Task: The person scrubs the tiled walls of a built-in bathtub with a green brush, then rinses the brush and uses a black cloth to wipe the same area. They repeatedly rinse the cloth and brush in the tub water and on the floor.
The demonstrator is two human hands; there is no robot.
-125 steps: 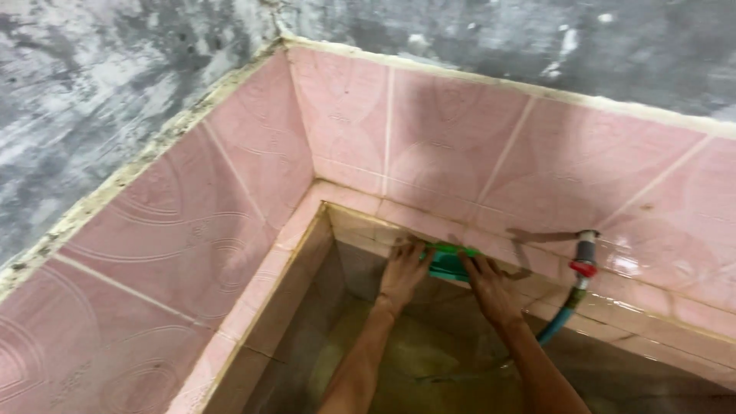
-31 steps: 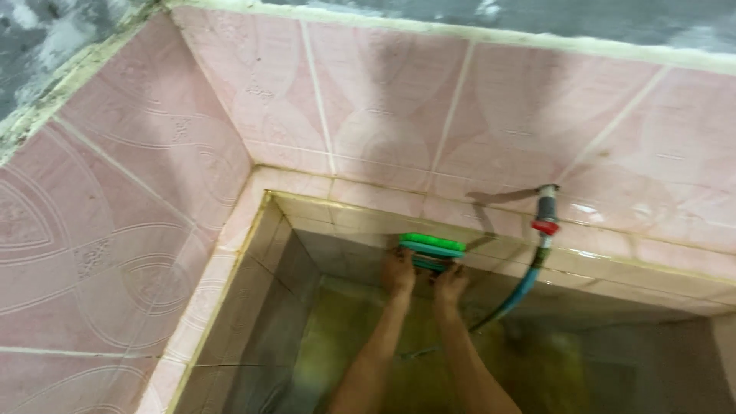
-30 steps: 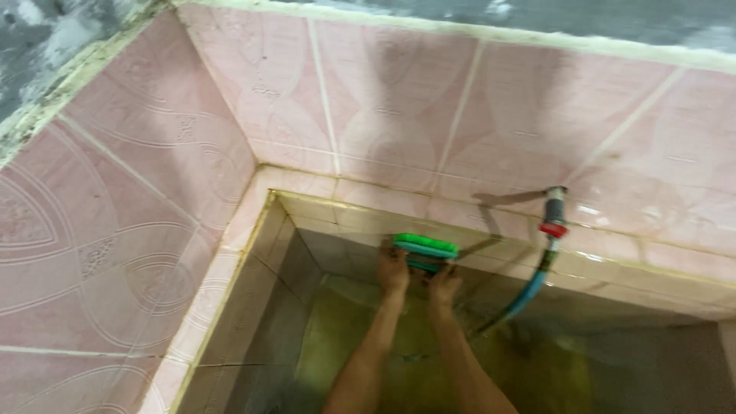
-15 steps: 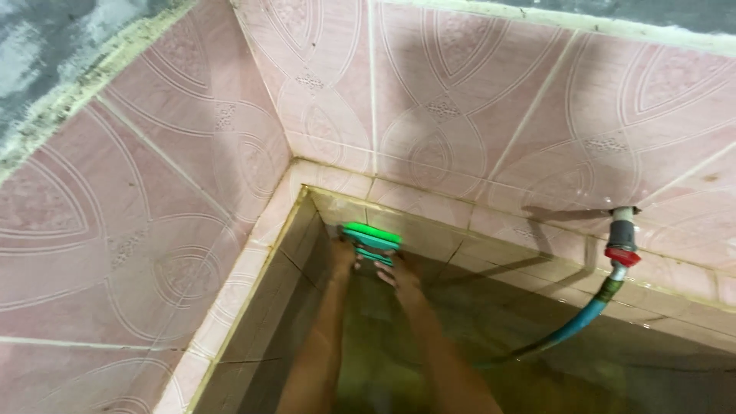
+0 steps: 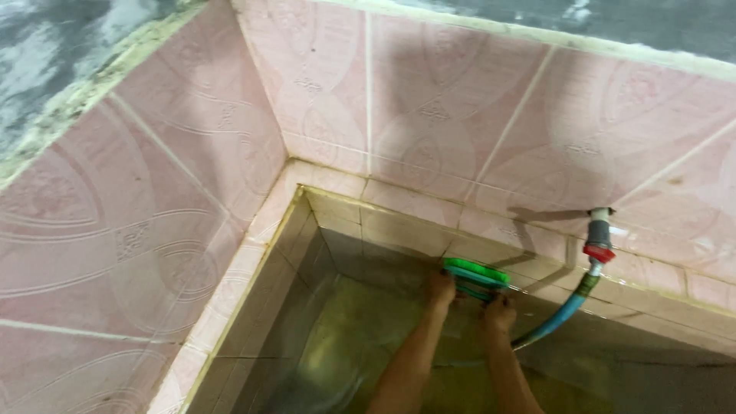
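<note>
Two bare forearms are reaching up from the bottom edge of the view into a tiled basin point(image 5: 307, 253), whose floor is lying wet and stained yellow-green under a glossy film. The inner walls of the basin are showing dull, brownish tiles with dark grout lines.

The left hand point(image 5: 440, 289) and the right hand point(image 5: 498, 313) are both pressing against the lower edge of a green scrubbing brush point(image 5: 475, 274), fingers curled closed around it; the brush is sitting flat against the far inner wall of the basin, just under its rim. How tightly each hand is gripping cannot be told.

Just to the right of the brush, a blue hose point(image 5: 562, 314) is curving down into the basin. It is hanging from a grey tap fitting point(image 5: 598, 230) with a red collar, which is standing on the pink ledge.

Beyond the ledge, pink patterned wall tiles point(image 5: 429, 107) are rising on the left and far sides, meeting in a corner. Above their pale, chipped top border, rough grey cement wall point(image 5: 46, 46) is showing.
</note>
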